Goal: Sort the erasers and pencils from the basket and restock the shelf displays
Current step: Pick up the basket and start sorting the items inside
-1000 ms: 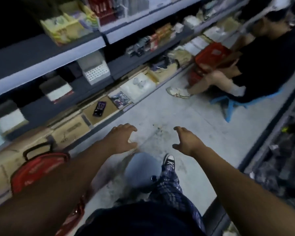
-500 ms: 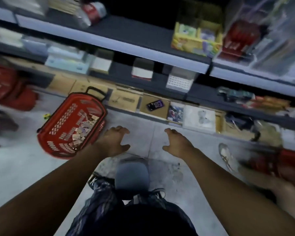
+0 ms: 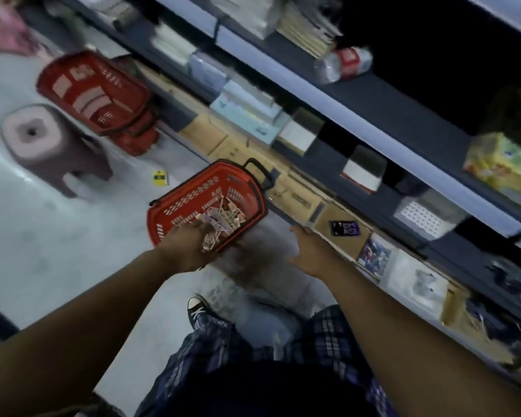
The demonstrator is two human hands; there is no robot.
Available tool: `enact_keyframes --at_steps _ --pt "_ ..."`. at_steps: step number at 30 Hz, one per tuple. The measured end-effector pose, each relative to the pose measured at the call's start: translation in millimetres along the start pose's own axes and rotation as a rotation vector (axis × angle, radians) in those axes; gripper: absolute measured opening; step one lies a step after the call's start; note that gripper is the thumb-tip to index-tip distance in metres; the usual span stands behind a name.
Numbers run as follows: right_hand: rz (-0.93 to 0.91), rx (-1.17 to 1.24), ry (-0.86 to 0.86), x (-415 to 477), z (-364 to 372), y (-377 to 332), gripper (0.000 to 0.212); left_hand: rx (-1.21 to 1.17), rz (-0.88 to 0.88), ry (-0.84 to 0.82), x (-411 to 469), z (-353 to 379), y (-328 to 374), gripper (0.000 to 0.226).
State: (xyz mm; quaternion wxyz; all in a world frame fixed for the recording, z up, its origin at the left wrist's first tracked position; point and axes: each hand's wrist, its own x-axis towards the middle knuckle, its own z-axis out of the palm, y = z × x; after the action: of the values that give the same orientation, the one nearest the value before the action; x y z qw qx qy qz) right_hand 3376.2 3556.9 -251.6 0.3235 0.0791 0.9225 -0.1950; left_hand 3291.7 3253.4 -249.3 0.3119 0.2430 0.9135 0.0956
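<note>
Half a second ago the left hand (image 3: 187, 248) hovered spread over the floor beside the red basket (image 3: 169, 215); now it has gone into the basket, with its fingers down among the small packets (image 3: 223, 215) piled there. The right hand (image 3: 310, 254) has stayed in the air with its fingers straight and loosely spread, holding nothing, and now lies just before the edge of the lowest shelf. The view has swung leftward and tilted. On the pale grey floor (image 3: 42, 236), from the left, stand a brownish plastic stool (image 3: 42, 136), then stacked red baskets (image 3: 94, 91) near the shelves, then a little yellow card (image 3: 160, 178). The basket sits beside the bottom row of cardboard boxes (image 3: 295, 194). Dark shelves (image 3: 388, 115) with pale front edges run across the right, and a bottle (image 3: 343, 63) lies on an upper one. Motion blur smears everything. I cannot tell whether the left fingers have closed on any packets, nor whether those are erasers or pencils.
</note>
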Motion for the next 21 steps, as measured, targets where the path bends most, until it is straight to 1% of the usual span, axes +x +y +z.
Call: enact_keyframes --at_steps 1,4,7,9,12,14,16,19,21 --pt "-0.033 -0.029 -0.017 16 -5 -7 0.079 -0.034 -0.036 0.005 3 2 -9 0.084" --pt "-0.12 -0.113 -0.079 70 -15 -20 0.078 -0.113 -0.13 0.027 16 12 -26 0.077" --pt "-0.228 -0.115 -0.161 137 -13 -24 0.084 -0.209 -0.247 0.091 32 28 -36 0.074" --pt "-0.269 -0.092 -0.209 181 -3 -24 0.08 -0.295 -0.325 0.139 43 54 -44 0.078" --pt "-0.303 -0.123 -0.277 236 19 -13 0.073 -0.29 -0.415 0.07 62 105 -57 0.082" --pt "-0.294 -0.154 -0.278 269 42 3 0.078 -0.299 -0.42 0.024 82 142 -70 0.081" --pt "-0.299 -0.18 -0.27 297 65 15 0.083 -0.31 -0.413 0.04 101 175 -84 0.077" --pt "-0.332 -0.228 -0.286 344 117 28 0.083 -0.307 -0.367 0.076 138 244 -114 0.068" --pt "-0.374 -0.288 -0.288 371 160 36 0.08 -0.306 -0.304 0.073 167 288 -133 0.066"
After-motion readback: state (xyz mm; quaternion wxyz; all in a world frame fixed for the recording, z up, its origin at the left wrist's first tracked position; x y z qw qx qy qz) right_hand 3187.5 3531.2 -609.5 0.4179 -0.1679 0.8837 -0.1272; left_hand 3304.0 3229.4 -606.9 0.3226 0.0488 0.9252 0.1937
